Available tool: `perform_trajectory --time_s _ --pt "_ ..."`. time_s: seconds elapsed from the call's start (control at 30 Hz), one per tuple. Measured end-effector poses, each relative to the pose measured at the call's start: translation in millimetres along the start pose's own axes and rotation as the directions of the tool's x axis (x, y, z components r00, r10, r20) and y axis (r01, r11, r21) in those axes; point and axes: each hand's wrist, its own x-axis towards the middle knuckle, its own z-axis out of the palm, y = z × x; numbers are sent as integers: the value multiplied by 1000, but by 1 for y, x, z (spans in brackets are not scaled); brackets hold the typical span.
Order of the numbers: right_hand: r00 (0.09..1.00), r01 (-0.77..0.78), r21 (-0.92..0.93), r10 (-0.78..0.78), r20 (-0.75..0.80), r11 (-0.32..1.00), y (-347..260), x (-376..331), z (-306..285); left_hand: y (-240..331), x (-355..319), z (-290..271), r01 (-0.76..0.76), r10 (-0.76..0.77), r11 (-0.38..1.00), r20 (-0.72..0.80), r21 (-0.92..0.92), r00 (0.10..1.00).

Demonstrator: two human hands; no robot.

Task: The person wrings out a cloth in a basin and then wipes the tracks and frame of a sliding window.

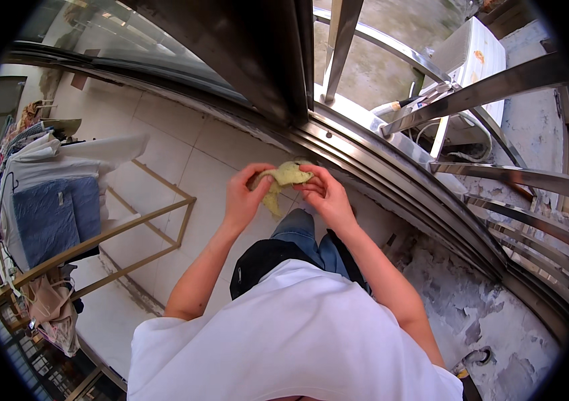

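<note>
A crumpled yellow-green cloth [289,175] is stretched between my two hands, in front of my body. My left hand [248,194] pinches its left side with thumb and fingers, and a loose end hangs below. On the other side, my right hand [325,192] grips the cloth's right edge between thumb and fingertips. Just beyond the hands runs the metal track [365,157] of a sliding window; I cannot tell whether the cloth touches the sill.
Dark-framed window panes [164,40] stand ahead and to the left. Past the track are shiny metal bars [478,100] and a white outdoor unit [475,53]. At left, a drying rack [124,230] holds hanging clothes [57,214]. Wall paint peels [485,307] at lower right.
</note>
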Motion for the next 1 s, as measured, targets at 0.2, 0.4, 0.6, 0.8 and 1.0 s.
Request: perform_trajectory --time_s 0.2,0.4,0.6,0.8,1.0 --pt "981 -65 -728 -92 -174 683 0 40 2 -11 49 11 150 -149 987 -34 54 988" --pt "947 -270 -406 166 -274 873 9 60 3 -10 36 20 -439 602 532 40 724 797" --pt "931 -323 -152 285 -227 934 9 63 5 -23 55 24 -617 555 576 299 535 777" --pt "949 -269 -175 229 -218 947 28 22 -14 -11 58 49 -589 470 507 371 630 801" --pt "904 -202 -1 186 -384 979 33 -48 -63 0 23 132 -713 527 559 482 424 700"
